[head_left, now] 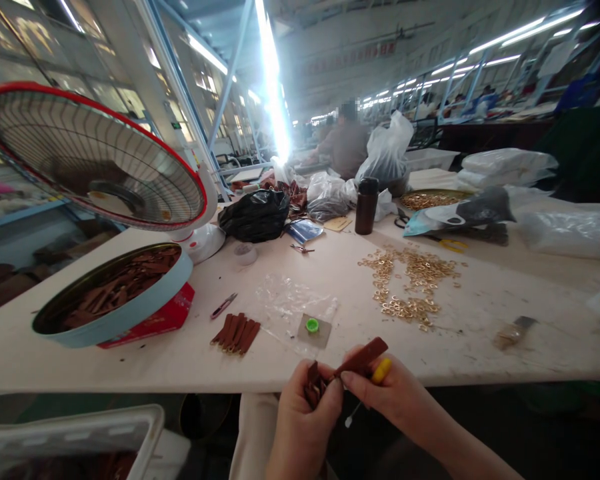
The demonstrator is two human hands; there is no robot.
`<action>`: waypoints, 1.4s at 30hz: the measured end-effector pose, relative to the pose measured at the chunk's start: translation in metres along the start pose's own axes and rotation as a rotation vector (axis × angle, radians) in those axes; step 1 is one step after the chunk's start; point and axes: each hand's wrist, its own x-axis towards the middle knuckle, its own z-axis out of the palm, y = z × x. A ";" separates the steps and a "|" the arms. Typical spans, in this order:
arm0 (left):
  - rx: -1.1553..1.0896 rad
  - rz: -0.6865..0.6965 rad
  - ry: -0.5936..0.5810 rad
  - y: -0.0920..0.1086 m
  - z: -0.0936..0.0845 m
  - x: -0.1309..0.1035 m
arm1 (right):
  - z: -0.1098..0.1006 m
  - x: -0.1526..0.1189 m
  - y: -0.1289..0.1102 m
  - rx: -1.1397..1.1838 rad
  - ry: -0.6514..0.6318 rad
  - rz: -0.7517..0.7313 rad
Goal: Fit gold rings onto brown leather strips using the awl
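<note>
My left hand (307,417) is closed around a small bunch of brown leather tabs (312,387), just past the table's front edge. My right hand (385,390) pinches a longer brown leather tab (364,357), its lower end meeting my left fingertips. Tucked in the same right hand is a thin tool with a yellow handle (381,371); its pale tip points down. On the table ahead lie a row of brown tabs with metal rings (236,333), a green cap (312,325) on a grey square plate, and a spread of gold rings (410,280).
At left a fan (100,157) stands behind a round tin (115,313) of brown leather pieces. Snips (224,305), a tape roll (245,253), a dark bottle (367,207) and plastic bags (387,150) lie or stand beyond. A white crate (150,427) sits below; a person (349,143) is farther off.
</note>
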 end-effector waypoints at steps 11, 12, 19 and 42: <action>-0.065 -0.041 -0.100 0.007 -0.007 -0.002 | 0.008 -0.005 -0.003 -0.034 0.110 -0.033; -0.076 -0.042 -0.089 0.005 -0.006 -0.004 | 0.010 -0.006 -0.003 -0.054 0.147 -0.066; -0.086 0.008 0.040 -0.014 -0.001 -0.011 | 0.016 -0.012 0.002 -0.182 0.304 -0.250; 0.045 -0.088 -0.043 0.004 -0.016 0.005 | 0.013 0.006 0.009 -0.034 -0.002 0.182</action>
